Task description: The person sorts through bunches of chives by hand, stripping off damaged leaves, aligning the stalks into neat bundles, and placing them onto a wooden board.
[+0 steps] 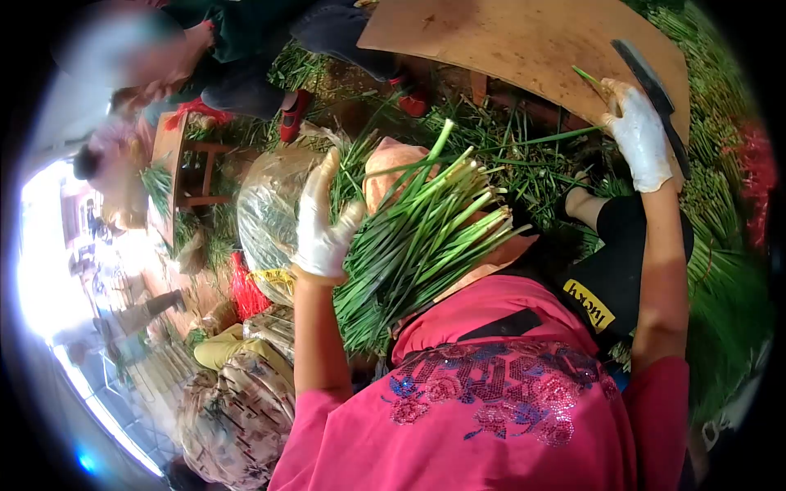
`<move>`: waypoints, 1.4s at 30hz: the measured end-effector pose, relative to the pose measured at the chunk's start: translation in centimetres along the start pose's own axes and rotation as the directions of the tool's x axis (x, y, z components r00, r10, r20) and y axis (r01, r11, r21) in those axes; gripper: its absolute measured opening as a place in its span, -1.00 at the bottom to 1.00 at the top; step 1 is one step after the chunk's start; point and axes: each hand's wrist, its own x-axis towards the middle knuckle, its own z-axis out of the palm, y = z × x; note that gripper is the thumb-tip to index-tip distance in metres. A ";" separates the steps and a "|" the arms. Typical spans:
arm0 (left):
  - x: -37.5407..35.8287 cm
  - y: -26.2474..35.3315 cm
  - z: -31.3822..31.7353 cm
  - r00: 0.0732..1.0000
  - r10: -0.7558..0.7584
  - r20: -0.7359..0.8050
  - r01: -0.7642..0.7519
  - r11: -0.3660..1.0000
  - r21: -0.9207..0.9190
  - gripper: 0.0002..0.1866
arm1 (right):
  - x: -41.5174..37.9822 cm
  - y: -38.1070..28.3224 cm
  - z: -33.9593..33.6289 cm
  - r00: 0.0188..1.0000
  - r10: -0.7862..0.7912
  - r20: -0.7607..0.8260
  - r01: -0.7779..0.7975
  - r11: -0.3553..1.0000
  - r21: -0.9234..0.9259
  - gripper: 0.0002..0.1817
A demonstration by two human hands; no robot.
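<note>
A thick bundle of long green stalks with pale cut ends (426, 237), like chives or scallions, lies across my lap. My left hand (323, 225), in a white glove, is raised at the bundle's left side, thumb and fingers apart and nothing held. My right hand (639, 139), also gloved, is over the near right part of the wooden table. Its fingers are pinched around a green stalk (583, 74), whose tip sticks out; a long leaf trails back toward the bundle. A dark-bladed knife (643, 75) lies right beside this hand, its handle partly behind the wrist.
The wooden table (508, 37) stands ahead. Loose greens (532, 176) litter the floor, and a large heap (725, 245) lies at right. A clear plastic bag (266, 204) and red ties (246, 286) are at left. Other people sit nearby, with another low table (168, 155).
</note>
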 end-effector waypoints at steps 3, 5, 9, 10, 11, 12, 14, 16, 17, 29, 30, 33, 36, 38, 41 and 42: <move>-1.4 4.5 2.4 0.983 -0.002 0.186 -0.063 0.937 0.344 0.18 | -3.5 -1.4 2.9 0.931 0.113 0.346 -0.283 0.823 0.493 -0.65; -2.5 5.7 4.6 0.970 -0.041 0.241 -0.066 0.906 0.417 0.33 | -5.4 -4.8 5.4 0.783 -0.041 0.620 -0.510 0.529 0.679 -0.71; -3.4 3.3 7.5 0.979 -0.050 0.198 -0.002 0.967 0.254 0.19 | -7.0 -10.5 7.8 0.598 -0.299 0.743 -0.711 0.230 0.665 -0.75; -3.7 2.1 7.8 0.980 -0.097 0.174 0.061 0.978 0.199 0.03 | -7.0 -11.0 8.0 0.551 -0.280 0.786 -0.793 0.115 0.598 -0.76; -3.6 1.5 7.9 0.985 -0.105 0.139 0.080 0.981 0.176 -0.05 | -6.9 -10.9 8.6 0.597 -0.281 0.752 -0.704 0.268 0.658 -0.76; -3.7 1.1 7.8 0.988 -0.115 0.104 0.098 0.984 0.150 -0.13 | -6.8 -11.1 8.4 0.517 -0.252 0.818 -0.815 0.146 0.560 -0.78; -3.5 1.7 7.6 0.966 -0.245 0.080 0.251 0.965 -0.071 -0.29 | -7.1 -10.5 9.9 0.662 -0.220 0.716 -0.542 0.519 0.661 -0.75; -3.3 1.7 7.3 0.964 -0.252 0.082 0.258 0.964 -0.062 -0.24 | -6.9 -9.2 10.8 0.739 -0.328 0.589 -0.246 0.682 0.689 -0.77; -2.7 2.0 7.6 0.998 -0.059 -0.002 0.059 0.998 0.009 -0.16 | -6.8 -8.9 10.9 0.756 -0.388 0.527 -0.088 0.738 0.669 -0.78; -4.1 0.6 7.0 0.983 -0.155 0.102 0.179 0.938 -0.297 -0.15 | -4.8 -9.9 5.3 0.531 -0.462 0.711 -0.809 -0.026 0.587 -0.77; -3.8 0.8 6.9 0.980 -0.168 0.108 0.194 0.932 -0.306 -0.14 | -4.7 -9.6 4.2 0.593 -0.379 0.710 -0.795 -0.136 0.591 -0.73; -3.6 1.4 7.5 0.993 -0.108 0.041 0.114 0.965 -0.237 -0.19 | -3.7 -5.3 2.3 0.719 -0.330 0.612 -0.694 -0.381 0.610 -0.62; -4.5 0.2 8.2 0.998 -0.054 0.010 0.055 0.997 -0.054 -0.17 | -2.8 -0.5 -1.8 0.875 -0.143 0.463 -0.466 -0.510 0.723 -0.64; -4.4 1.3 8.0 0.998 -0.051 0.043 0.049 0.998 0.049 -0.08 | -1.6 1.4 -4.4 0.901 -0.129 0.413 -0.413 -0.540 0.733 -0.65; -3.8 2.3 8.3 0.993 0.102 0.052 -0.112 0.962 0.248 0.07 | -1.9 1.5 -3.1 0.902 -0.154 0.403 -0.431 -0.313 0.846 -0.65; -3.8 3.4 8.2 0.997 0.043 0.066 -0.060 0.957 0.285 0.14 | -2.0 0.1 -2.4 0.902 -0.181 0.393 -0.427 -0.229 0.875 -0.63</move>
